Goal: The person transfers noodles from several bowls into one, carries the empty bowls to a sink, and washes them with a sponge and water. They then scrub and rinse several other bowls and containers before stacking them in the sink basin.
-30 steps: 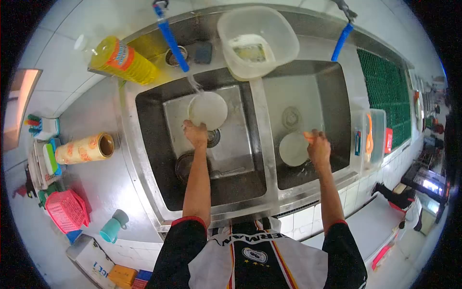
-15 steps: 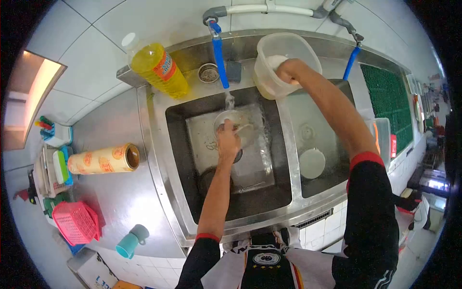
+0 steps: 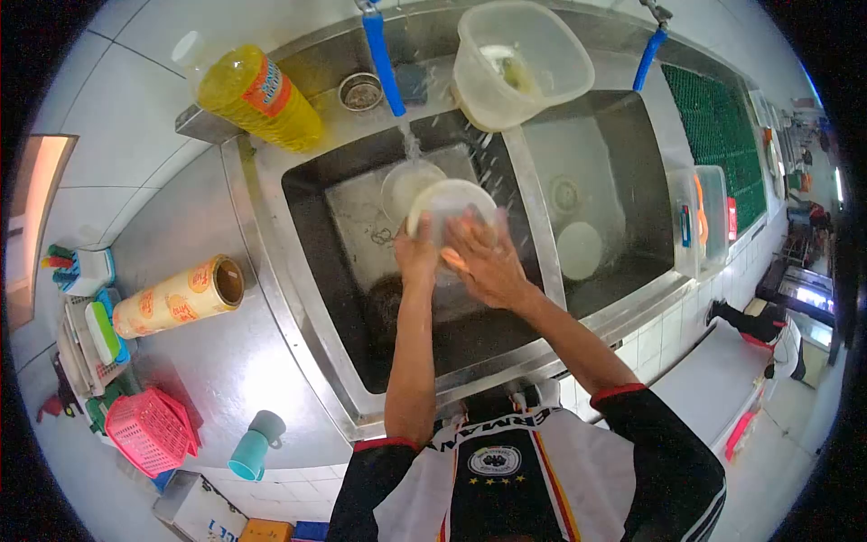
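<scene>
Over the left sink basin, my left hand is closed on the rim of a round, pale bowl. My right hand lies against the near side of that bowl, its fingers stretched out and partly smeared by motion. Beneath the running blue spout hose sits another, clear-looking bowl, partly covered by the held one. Water drops fly between the bowls and the translucent plastic tub on the back ledge. Inside the tub is something whitish in yellowish liquid.
A bottle of yellow liquid stands at the back left. The right basin holds water and a white round piece. On the left counter are a wrap roll, a pink basket and a teal cup.
My right hand has come out of the tub and down to the left basin. A pale bowl is now held between my hands, and the clear bowl has been let go under the water.
</scene>
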`<move>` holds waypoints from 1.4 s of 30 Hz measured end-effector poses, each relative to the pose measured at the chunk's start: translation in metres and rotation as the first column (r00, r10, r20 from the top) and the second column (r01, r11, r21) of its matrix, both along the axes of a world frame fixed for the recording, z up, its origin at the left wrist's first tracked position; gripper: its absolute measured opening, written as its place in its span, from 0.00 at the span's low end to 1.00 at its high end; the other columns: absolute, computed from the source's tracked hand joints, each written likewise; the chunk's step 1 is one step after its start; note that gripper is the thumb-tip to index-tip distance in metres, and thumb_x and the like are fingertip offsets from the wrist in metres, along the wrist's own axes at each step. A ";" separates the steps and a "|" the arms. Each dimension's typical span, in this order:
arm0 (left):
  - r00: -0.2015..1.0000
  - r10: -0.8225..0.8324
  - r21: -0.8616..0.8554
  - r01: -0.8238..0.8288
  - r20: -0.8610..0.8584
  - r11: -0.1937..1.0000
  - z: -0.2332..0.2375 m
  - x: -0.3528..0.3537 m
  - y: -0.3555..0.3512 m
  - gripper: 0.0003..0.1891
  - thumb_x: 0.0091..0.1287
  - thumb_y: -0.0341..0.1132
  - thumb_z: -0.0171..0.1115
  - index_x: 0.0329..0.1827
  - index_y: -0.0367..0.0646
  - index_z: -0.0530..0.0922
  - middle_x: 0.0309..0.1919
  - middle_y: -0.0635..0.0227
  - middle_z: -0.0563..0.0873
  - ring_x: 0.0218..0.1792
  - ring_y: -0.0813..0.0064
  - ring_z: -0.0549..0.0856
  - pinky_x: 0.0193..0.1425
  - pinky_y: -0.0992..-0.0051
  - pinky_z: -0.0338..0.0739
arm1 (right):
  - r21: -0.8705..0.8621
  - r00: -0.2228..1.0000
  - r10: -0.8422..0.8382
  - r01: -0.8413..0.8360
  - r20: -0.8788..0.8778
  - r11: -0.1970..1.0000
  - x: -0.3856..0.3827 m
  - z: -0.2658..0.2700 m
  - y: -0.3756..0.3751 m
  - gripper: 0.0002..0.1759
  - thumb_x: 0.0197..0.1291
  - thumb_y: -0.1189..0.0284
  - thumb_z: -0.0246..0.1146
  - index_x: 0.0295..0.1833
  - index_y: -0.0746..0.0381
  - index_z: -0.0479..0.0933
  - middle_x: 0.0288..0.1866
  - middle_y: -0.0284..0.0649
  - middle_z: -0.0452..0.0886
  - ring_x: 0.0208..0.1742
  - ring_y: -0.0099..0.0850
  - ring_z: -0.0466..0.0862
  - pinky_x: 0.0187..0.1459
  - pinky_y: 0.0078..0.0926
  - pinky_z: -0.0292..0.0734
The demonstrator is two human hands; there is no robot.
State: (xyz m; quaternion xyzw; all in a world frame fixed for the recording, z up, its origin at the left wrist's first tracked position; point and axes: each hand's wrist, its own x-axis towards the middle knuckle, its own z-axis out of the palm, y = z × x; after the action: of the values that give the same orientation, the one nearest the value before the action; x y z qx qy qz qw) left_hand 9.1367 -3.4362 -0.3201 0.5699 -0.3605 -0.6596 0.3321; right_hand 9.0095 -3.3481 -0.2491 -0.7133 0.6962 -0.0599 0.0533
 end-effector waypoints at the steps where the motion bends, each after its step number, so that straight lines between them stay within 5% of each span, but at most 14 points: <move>1: 0.995 -0.065 0.003 0.065 0.079 0.998 -0.006 0.005 0.007 0.24 0.73 0.46 0.67 0.61 0.33 0.81 0.50 0.54 0.89 0.49 0.65 0.87 0.56 0.65 0.79 | 0.019 0.997 0.029 -0.028 -0.065 0.999 0.002 -0.019 0.013 0.29 0.68 0.60 0.59 0.73 0.55 0.72 0.84 0.49 0.58 0.84 0.45 0.55 0.81 0.55 0.48; 4: 0.911 -0.204 0.085 0.186 0.358 0.979 0.013 0.013 0.014 0.27 0.71 0.52 0.69 0.54 0.32 0.86 0.47 0.58 0.90 0.47 0.64 0.86 0.55 0.65 0.79 | 0.045 0.999 0.033 -0.033 0.017 0.998 0.013 -0.026 -0.010 0.32 0.68 0.60 0.57 0.75 0.60 0.68 0.84 0.50 0.56 0.85 0.45 0.54 0.82 0.52 0.45; 6: 0.978 -0.055 0.176 0.019 0.202 0.984 -0.002 0.012 -0.001 0.29 0.71 0.54 0.69 0.52 0.30 0.86 0.44 0.57 0.90 0.46 0.64 0.87 0.54 0.65 0.79 | -0.018 0.990 -0.092 0.094 0.106 0.995 0.032 -0.036 -0.036 0.35 0.67 0.55 0.58 0.75 0.60 0.69 0.84 0.49 0.58 0.85 0.45 0.55 0.83 0.52 0.47; 9: 0.997 -0.014 0.130 0.004 0.076 0.992 0.015 0.028 -0.011 0.35 0.69 0.59 0.69 0.49 0.24 0.85 0.43 0.52 0.90 0.45 0.66 0.86 0.54 0.65 0.79 | 0.122 0.772 0.009 -0.113 0.636 0.986 0.037 -0.041 -0.016 0.36 0.65 0.57 0.61 0.74 0.65 0.69 0.83 0.51 0.59 0.83 0.48 0.59 0.82 0.48 0.52; 13: 0.976 -0.054 0.048 0.044 0.212 0.998 0.004 0.041 -0.010 0.36 0.68 0.60 0.68 0.47 0.23 0.86 0.41 0.53 0.90 0.42 0.70 0.85 0.51 0.65 0.80 | -0.204 0.944 0.237 -0.192 0.229 0.960 -0.003 -0.027 -0.018 0.31 0.61 0.68 0.66 0.70 0.66 0.73 0.79 0.55 0.64 0.79 0.52 0.65 0.81 0.43 0.58; 16: 0.946 -0.057 -0.010 0.064 0.319 0.998 0.007 0.033 -0.015 0.32 0.69 0.57 0.69 0.47 0.25 0.87 0.39 0.54 0.91 0.41 0.69 0.88 0.50 0.64 0.81 | -0.023 0.944 0.055 -0.051 0.326 0.998 -0.005 -0.035 -0.034 0.28 0.61 0.69 0.65 0.67 0.67 0.75 0.77 0.54 0.67 0.77 0.54 0.67 0.80 0.47 0.59; 23: 0.823 0.041 -0.274 0.141 0.567 0.951 0.043 0.031 -0.031 0.17 0.70 0.44 0.68 0.49 0.37 0.89 0.40 0.45 0.91 0.43 0.51 0.91 0.49 0.59 0.83 | 0.001 0.865 0.148 -0.169 0.479 0.986 0.039 -0.044 0.006 0.36 0.62 0.75 0.61 0.76 0.68 0.61 0.76 0.60 0.66 0.77 0.57 0.67 0.79 0.49 0.61; 26: 0.779 0.037 -0.349 0.236 0.626 0.907 0.035 0.043 -0.037 0.17 0.71 0.43 0.67 0.52 0.38 0.88 0.40 0.45 0.90 0.44 0.48 0.91 0.49 0.57 0.83 | 0.044 0.948 0.162 -0.180 0.274 0.983 -0.004 -0.055 -0.001 0.35 0.62 0.81 0.61 0.75 0.70 0.62 0.82 0.56 0.57 0.79 0.52 0.66 0.77 0.46 0.66; 27: 0.773 0.008 -0.299 0.236 0.635 0.925 0.037 0.046 -0.033 0.17 0.71 0.43 0.67 0.52 0.38 0.88 0.41 0.44 0.90 0.44 0.47 0.91 0.50 0.57 0.82 | 0.065 0.960 0.141 -0.161 0.242 0.985 -0.005 -0.063 0.002 0.35 0.61 0.83 0.61 0.75 0.70 0.62 0.83 0.56 0.55 0.80 0.51 0.65 0.77 0.44 0.67; 28: 0.768 -0.015 -0.249 0.227 0.641 0.941 0.039 0.046 -0.028 0.17 0.71 0.43 0.67 0.53 0.38 0.88 0.42 0.44 0.90 0.45 0.46 0.90 0.51 0.56 0.82 | 0.023 0.844 0.036 -0.058 0.534 0.998 0.004 -0.070 0.011 0.30 0.61 0.86 0.59 0.71 0.68 0.67 0.84 0.53 0.53 0.78 0.52 0.67 0.72 0.46 0.73; 31: 0.775 -0.038 -0.166 0.182 0.631 0.969 0.027 0.050 -0.017 0.18 0.72 0.43 0.66 0.53 0.38 0.87 0.44 0.44 0.90 0.47 0.44 0.90 0.54 0.55 0.82 | 0.032 0.805 -0.132 0.139 0.578 0.990 0.033 -0.039 0.031 0.22 0.65 0.85 0.58 0.65 0.68 0.72 0.79 0.55 0.63 0.73 0.55 0.72 0.70 0.46 0.75; 34: 0.746 -0.038 -0.140 0.175 0.665 0.975 0.019 0.046 -0.034 0.17 0.72 0.42 0.65 0.55 0.38 0.86 0.46 0.44 0.90 0.50 0.44 0.89 0.56 0.54 0.81 | 0.386 0.668 -0.578 0.434 0.468 0.814 0.014 -0.053 0.055 0.24 0.69 0.81 0.58 0.69 0.71 0.68 0.71 0.58 0.73 0.66 0.54 0.80 0.66 0.48 0.77; 38: 0.854 -0.053 -0.151 0.153 0.518 0.977 -0.017 0.029 -0.067 0.17 0.72 0.36 0.63 0.60 0.39 0.84 0.49 0.44 0.89 0.53 0.44 0.88 0.58 0.55 0.80 | 0.042 0.611 -0.440 0.553 0.658 0.832 -0.004 -0.005 -0.006 0.28 0.66 0.83 0.57 0.72 0.69 0.68 0.67 0.60 0.77 0.65 0.57 0.79 0.68 0.48 0.74; 42: 0.842 -0.177 -0.117 0.272 0.510 0.955 -0.064 0.005 -0.090 0.18 0.68 0.33 0.63 0.59 0.38 0.82 0.51 0.46 0.89 0.54 0.46 0.88 0.60 0.56 0.80 | -0.170 0.854 -0.006 0.110 0.521 0.979 0.004 -0.073 -0.048 0.31 0.64 0.83 0.58 0.74 0.68 0.67 0.71 0.60 0.73 0.73 0.57 0.72 0.75 0.48 0.66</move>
State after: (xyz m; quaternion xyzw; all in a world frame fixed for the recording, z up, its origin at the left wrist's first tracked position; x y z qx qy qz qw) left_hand 9.1420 -3.5261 -0.3843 0.6395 -0.5575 -0.4900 0.2003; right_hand 9.0136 -3.3963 -0.3216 -0.6512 0.6683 -0.3183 0.1673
